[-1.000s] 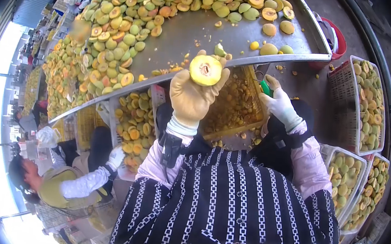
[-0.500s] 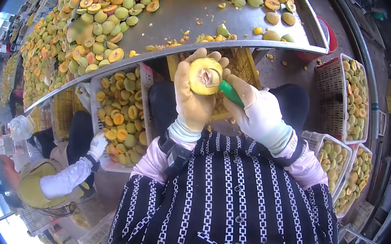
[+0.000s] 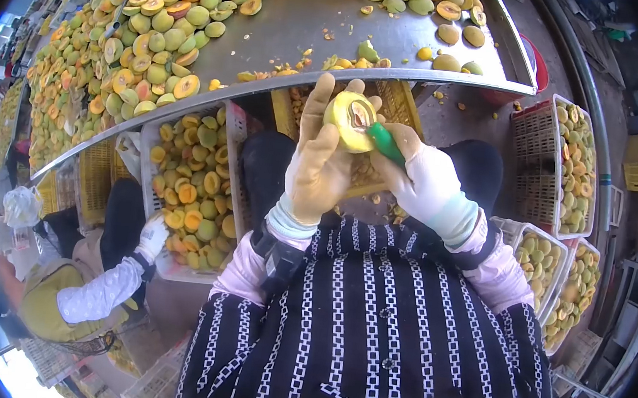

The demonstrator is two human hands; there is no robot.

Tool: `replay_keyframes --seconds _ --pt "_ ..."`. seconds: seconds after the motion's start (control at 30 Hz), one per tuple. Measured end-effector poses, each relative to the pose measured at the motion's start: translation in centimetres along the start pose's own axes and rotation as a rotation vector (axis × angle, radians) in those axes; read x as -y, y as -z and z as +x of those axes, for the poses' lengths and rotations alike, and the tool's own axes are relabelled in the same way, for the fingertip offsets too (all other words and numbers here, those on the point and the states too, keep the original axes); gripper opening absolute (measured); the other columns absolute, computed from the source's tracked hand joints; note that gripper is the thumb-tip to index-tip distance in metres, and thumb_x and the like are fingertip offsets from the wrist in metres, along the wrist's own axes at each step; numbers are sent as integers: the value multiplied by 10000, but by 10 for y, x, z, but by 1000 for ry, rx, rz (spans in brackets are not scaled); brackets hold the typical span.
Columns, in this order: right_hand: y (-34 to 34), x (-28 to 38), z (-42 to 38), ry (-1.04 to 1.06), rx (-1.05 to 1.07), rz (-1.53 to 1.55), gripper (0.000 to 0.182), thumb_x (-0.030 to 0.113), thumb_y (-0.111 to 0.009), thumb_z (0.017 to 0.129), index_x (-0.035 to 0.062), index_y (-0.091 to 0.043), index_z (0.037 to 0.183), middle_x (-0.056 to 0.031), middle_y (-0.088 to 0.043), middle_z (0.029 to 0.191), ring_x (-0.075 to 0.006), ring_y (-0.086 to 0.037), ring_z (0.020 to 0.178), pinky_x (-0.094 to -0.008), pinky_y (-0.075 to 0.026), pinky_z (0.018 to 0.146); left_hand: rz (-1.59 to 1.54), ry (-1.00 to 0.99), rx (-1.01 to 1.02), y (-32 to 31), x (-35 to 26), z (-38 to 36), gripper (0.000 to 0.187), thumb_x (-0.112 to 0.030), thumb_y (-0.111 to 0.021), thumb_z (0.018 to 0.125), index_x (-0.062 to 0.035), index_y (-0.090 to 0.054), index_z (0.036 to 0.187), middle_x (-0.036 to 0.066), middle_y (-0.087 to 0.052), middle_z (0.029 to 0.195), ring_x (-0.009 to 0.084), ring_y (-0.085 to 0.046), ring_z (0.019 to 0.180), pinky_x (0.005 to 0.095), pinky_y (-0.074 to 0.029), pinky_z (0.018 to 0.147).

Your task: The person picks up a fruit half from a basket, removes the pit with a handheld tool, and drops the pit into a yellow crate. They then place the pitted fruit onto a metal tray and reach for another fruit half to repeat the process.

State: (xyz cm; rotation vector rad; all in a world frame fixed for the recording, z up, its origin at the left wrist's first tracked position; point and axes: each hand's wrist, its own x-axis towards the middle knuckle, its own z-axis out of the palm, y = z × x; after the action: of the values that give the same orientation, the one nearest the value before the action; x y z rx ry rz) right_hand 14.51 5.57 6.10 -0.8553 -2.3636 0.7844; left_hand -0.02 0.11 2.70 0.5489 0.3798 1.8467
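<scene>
In front of my chest, my gloved left hand [image 3: 313, 169] supports a yellow peach half [image 3: 339, 133] against its thumb and the fingers behind. Its index finger is stretched upward, off the fruit. The cut face, with a brownish hollow at its centre, is turned toward the right. My gloved right hand [image 3: 424, 175] is closed around the green handle [image 3: 388, 144] of a pitting tool. The tool's tip meets the cut face and is mostly hidden there. Beneath both hands is a yellow crate [image 3: 403, 103] with fruit scraps in it.
A metal table [image 3: 306, 27] with a raised rim holds heaped peach halves [image 3: 157, 34]. Filled crates stand left [image 3: 239, 183] and right [image 3: 528, 167] of my knees. A red bucket [image 3: 539, 63] is past the table corner. A co-worker [image 3: 84, 287] sits at left.
The peach half has shifted slightly right and tilted, its cut face now angled toward the right. My left index finger has straightened away from it. The green-handled tool stays against the fruit.
</scene>
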Motion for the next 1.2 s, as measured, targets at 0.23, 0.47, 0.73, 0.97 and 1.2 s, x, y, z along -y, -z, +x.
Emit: replay_keyframes --seconds 0.23,0.47,0.73,0.97,1.2 --pt "-3 -10 0 57 53 201 405 205 -632 864 53 -514 1221 -158 -651 837 -333 -652 725 -376 -514 613 12 39 -151 19 -11 4 536 -486 -409 954 -124 -429 1349 175 -499 1309 303 -582 1059 377 -516 824" --pt "5 1 0 164 48 -128 519 117 -708 770 50 -538 1256 -92 -628 785 -252 -615 619 -323 -482 562 83 188 -303 5 -10 4 754 -643 -254 921 -19 -522 1249 175 -617 1138 179 -622 872 200 -469 564" --pt "0 -1 0 219 -11 -294 524 276 -650 837 233 -494 1335 -56 -514 619 -218 -538 468 -340 -444 440 176 288 -315 4 -9 5 739 -633 -261 919 -22 -531 1233 147 -653 1050 159 -629 806 185 -429 493" --pt "1 6 0 149 137 -333 493 158 -674 805 100 -531 1273 -90 -604 731 -249 -597 549 -338 -466 490 237 313 -375 3 -6 4 738 -617 -231 932 -3 -553 1185 145 -659 1008 192 -630 849 219 -484 593" --pt "-4 3 8 195 227 -245 550 138 -644 813 62 -462 1327 -117 -622 750 -281 -629 583 -350 -494 502 576 66 -392 13 -2 5 708 -554 -215 964 43 -560 1128 169 -654 948 235 -647 819 302 -539 750"
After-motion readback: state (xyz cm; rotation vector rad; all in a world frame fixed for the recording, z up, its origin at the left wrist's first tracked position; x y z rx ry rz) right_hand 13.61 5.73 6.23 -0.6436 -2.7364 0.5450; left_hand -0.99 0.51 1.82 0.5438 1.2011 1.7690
